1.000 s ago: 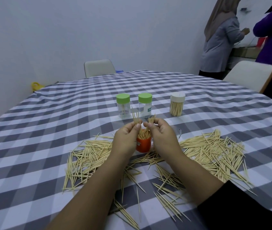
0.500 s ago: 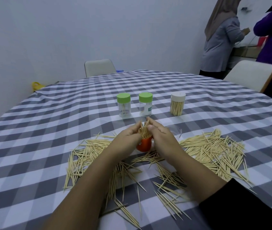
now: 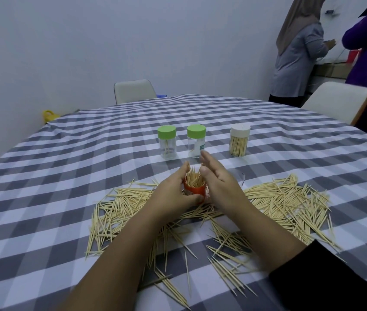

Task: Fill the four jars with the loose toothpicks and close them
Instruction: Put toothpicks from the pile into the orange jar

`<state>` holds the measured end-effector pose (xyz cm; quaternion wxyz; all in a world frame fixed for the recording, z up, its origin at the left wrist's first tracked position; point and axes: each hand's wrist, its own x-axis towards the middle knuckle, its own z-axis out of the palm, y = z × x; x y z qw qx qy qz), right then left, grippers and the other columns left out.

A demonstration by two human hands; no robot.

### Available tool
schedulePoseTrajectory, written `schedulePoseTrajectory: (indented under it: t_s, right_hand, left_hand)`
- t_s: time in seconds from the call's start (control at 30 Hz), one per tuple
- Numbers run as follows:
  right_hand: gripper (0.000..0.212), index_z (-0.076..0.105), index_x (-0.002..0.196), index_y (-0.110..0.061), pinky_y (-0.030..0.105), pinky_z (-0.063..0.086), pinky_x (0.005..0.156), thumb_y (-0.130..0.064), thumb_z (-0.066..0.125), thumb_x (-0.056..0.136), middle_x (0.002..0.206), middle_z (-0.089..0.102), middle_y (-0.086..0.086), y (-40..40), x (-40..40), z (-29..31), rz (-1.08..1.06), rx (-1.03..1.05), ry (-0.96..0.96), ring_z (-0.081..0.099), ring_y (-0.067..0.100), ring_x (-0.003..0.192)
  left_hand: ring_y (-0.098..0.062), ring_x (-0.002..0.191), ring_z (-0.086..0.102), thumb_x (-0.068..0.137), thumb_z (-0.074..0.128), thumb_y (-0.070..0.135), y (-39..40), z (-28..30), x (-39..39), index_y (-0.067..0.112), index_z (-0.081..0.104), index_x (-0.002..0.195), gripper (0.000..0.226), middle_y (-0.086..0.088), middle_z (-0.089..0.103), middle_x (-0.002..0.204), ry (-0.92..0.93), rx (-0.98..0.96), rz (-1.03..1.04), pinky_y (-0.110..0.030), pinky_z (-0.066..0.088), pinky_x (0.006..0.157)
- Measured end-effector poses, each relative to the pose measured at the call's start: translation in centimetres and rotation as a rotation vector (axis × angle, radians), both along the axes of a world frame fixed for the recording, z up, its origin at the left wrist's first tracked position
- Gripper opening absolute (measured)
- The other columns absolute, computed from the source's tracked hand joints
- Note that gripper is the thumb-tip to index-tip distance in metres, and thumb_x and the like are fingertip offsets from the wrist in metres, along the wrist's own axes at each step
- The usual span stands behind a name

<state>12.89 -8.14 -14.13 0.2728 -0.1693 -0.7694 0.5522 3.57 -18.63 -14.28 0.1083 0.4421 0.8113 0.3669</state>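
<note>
An orange jar (image 3: 195, 191) stands on the checked tablecloth (image 3: 66, 167), packed with upright toothpicks that stick out of its open top. My left hand (image 3: 173, 194) grips the jar from the left, thumb low on its front. My right hand (image 3: 219, 182) is beside the jar on the right, fingers straight and raised, holding nothing. Loose toothpicks (image 3: 285, 203) lie scattered left, right and in front of the jar. Behind stand two green-lidded jars (image 3: 167, 142) (image 3: 196, 140), nearly empty, and a white-lidded jar (image 3: 239, 140) full of toothpicks.
A clear lid (image 3: 238, 177) lies on the cloth just right of my right hand. Two white chairs (image 3: 134, 90) (image 3: 335, 104) stand at the far side. Two people stand at the back right by a counter.
Both hands pinched a bundle of toothpicks above the jar, then lowered it in. Now my left hand has dropped round the jar and my right hand has let go and spread.
</note>
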Motion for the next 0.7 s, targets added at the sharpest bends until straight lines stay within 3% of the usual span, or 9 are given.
schedulePoseTrajectory:
  t_s: [0.07,0.2,0.33,0.47,0.57,0.63,0.7]
  right_hand:
    - [0.045,0.031,0.146,-0.028,0.023,0.026,0.111,-0.031,0.037,0.101,0.15,0.033,-0.011,-0.1,0.2,0.0,0.033,0.138,-0.028,0.029,-0.001,0.134]
    - [0.047,0.029,0.147,-0.025,0.015,0.015,0.112,-0.032,0.036,0.101,0.154,0.027,-0.011,-0.2,-0.1,-0.7,0.096,0.302,-0.119,0.02,-0.003,0.139]
    - [0.049,0.025,0.148,-0.025,-0.001,0.008,0.101,-0.027,0.038,0.101,0.155,0.02,-0.013,-0.1,-0.3,-0.4,0.034,0.362,-0.059,0.012,-0.007,0.138]
    - [0.048,0.028,0.147,-0.021,0.009,0.008,0.11,-0.022,0.04,0.101,0.155,0.023,-0.009,-0.2,-0.3,-0.5,0.104,0.457,-0.109,0.012,-0.008,0.136]
    - [0.044,0.036,0.144,-0.025,0.019,0.012,0.113,-0.023,0.042,0.1,0.154,0.027,-0.007,-0.4,0.0,-0.2,0.116,0.328,-0.096,0.016,-0.002,0.139]
    - [0.041,0.041,0.141,-0.028,0.02,0.022,0.109,-0.026,0.042,0.1,0.151,0.033,-0.007,-0.2,0.5,0.5,0.096,0.217,-0.068,0.026,0.0,0.135]
    - [0.039,0.045,0.139,-0.027,0.015,0.03,0.099,-0.026,0.041,0.1,0.143,0.042,-0.009,0.1,1.1,1.3,0.074,0.152,-0.043,0.034,-0.001,0.125]
  left_hand:
    - [-0.011,0.131,0.043,0.081,0.07,0.035,0.0,0.0,0.1,0.027,0.017,0.151,0.088,0.006,0.041,0.148,0.007,0.008,-0.005,-0.019,0.035,0.098]
    - [-0.009,0.108,0.058,0.082,0.062,0.033,0.1,-0.1,0.2,0.041,0.036,0.14,0.064,0.013,0.062,0.121,0.038,0.067,-0.016,-0.021,0.043,0.084]
    - [-0.005,0.113,0.057,0.079,0.071,0.031,0.0,-0.3,-0.2,0.03,0.045,0.137,0.064,0.011,0.062,0.124,0.027,0.08,0.022,-0.027,0.047,0.095]
    - [-0.005,0.115,0.056,0.081,0.067,0.024,0.0,-0.1,-0.4,0.03,0.045,0.138,0.062,0.011,0.061,0.127,0.052,0.066,0.006,-0.023,0.045,0.093]
    - [-0.004,0.121,0.052,0.079,0.07,0.028,-0.3,0.2,-0.6,0.032,0.038,0.143,0.072,0.014,0.055,0.133,0.022,0.027,-0.039,-0.022,0.042,0.096]
    - [-0.005,0.129,0.044,0.077,0.074,0.029,-0.7,0.5,-0.8,0.025,0.023,0.15,0.089,0.011,0.045,0.143,-0.047,-0.022,-0.043,-0.021,0.035,0.103]
    - [-0.009,0.133,0.038,0.08,0.072,0.025,-1.2,0.8,-1.2,0.023,0.015,0.152,0.092,0.006,0.036,0.15,-0.098,-0.061,-0.038,-0.028,0.034,0.107]
